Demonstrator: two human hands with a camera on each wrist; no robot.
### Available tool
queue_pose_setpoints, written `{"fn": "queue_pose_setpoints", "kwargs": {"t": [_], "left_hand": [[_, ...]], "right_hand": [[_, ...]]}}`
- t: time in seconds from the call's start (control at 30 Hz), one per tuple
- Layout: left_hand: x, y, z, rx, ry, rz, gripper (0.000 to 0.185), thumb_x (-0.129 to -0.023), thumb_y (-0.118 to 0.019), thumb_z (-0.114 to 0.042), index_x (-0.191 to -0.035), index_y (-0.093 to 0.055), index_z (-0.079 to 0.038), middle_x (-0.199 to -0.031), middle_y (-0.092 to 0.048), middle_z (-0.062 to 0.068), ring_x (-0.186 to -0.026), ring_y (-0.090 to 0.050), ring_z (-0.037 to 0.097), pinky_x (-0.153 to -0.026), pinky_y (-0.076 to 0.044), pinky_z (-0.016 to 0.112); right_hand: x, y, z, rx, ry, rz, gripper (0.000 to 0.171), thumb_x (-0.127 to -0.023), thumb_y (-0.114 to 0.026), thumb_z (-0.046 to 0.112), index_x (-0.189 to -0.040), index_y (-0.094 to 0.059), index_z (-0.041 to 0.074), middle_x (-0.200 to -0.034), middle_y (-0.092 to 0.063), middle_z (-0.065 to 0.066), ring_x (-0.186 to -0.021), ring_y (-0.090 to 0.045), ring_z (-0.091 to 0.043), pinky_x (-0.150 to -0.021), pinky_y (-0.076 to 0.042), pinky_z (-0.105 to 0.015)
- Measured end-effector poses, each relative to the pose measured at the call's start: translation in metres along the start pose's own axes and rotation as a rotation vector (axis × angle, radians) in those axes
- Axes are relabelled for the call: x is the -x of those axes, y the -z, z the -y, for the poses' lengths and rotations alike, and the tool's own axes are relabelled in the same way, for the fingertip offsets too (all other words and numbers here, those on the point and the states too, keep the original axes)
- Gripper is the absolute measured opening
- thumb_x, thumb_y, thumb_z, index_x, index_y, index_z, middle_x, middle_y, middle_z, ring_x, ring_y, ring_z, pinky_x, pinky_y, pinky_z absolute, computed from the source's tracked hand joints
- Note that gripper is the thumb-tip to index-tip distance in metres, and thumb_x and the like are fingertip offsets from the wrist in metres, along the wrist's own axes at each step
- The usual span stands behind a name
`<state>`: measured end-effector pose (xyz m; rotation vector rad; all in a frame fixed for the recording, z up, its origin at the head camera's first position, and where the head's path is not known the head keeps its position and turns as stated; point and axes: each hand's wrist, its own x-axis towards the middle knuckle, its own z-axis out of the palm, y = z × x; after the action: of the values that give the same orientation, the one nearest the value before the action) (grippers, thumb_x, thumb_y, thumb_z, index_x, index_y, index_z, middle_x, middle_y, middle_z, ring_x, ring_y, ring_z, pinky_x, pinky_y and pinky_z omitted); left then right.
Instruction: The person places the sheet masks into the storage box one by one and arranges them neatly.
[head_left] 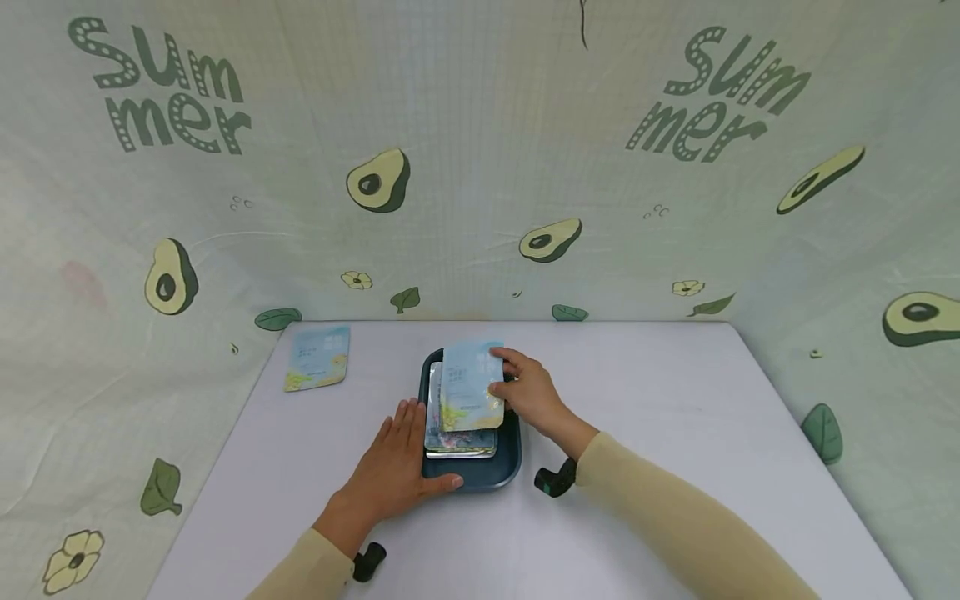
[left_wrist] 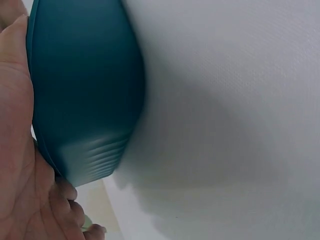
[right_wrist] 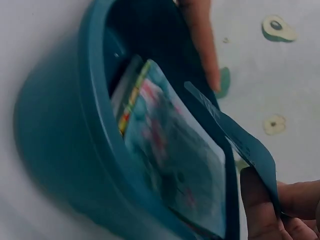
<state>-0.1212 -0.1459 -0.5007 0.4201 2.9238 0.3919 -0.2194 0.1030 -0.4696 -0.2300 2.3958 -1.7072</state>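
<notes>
At frame centre, a pale blue sachet is pinched by the fingers of the right hand and held tilted above a stack of sachets in a dark teal tray. The tray's lower-left rim is pressed by the flat, straight-fingered left hand. A second sachet is seen on the white bench, upper left.

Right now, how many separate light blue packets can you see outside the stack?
2: one packet lies on the table's far left; the right hand holds another packet above the tray. The stack may hide more.
</notes>
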Motion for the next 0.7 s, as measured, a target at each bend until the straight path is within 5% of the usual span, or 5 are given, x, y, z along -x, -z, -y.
{"fn": "queue_pose_setpoints", "kwargs": {"t": [0.37,0.57,0.7], "left_hand": [[0.000,-0.002,0.002,-0.024,-0.017,-0.018,0.128,-0.087,-0.055,-0.088,-0.166,-0.017,0.005,-0.175,-0.015,0.024,-0.164,-0.011,0.038,-0.130,-0.022,0.058],[0.000,-0.002,0.002,-0.020,-0.024,-0.016,0.129,-0.087,-0.053,-0.089,-0.166,-0.016,0.005,-0.175,-0.015,0.024,-0.164,-0.011,0.038,-0.130,-0.022,0.058],[0.000,-0.002,0.003,-0.020,-0.024,-0.020,0.129,-0.087,-0.053,-0.089,-0.166,-0.015,0.005,-0.175,-0.015,0.024,-0.164,-0.011,0.038,-0.130,-0.022,0.058]], "right_hand": [[-0.005,-0.028,-0.002,0.410,0.085,0.045,0.060,-0.095,-0.076,0.010,-0.152,-0.056,0.008,-0.127,-0.073,-0.021,-0.115,-0.072,-0.032,-0.092,-0.061,-0.047],[-0.007,-0.027,-0.002,0.503,0.111,0.064,0.060,-0.093,-0.080,0.011,-0.149,-0.059,0.007,-0.112,-0.073,-0.016,-0.073,-0.067,-0.016,-0.065,-0.056,-0.031],[-0.008,-0.027,-0.002,0.489,0.094,0.071,0.061,-0.093,-0.081,0.011,-0.149,-0.059,0.007,-0.113,-0.073,-0.017,-0.063,-0.061,-0.010,-0.059,-0.051,-0.026]]}}
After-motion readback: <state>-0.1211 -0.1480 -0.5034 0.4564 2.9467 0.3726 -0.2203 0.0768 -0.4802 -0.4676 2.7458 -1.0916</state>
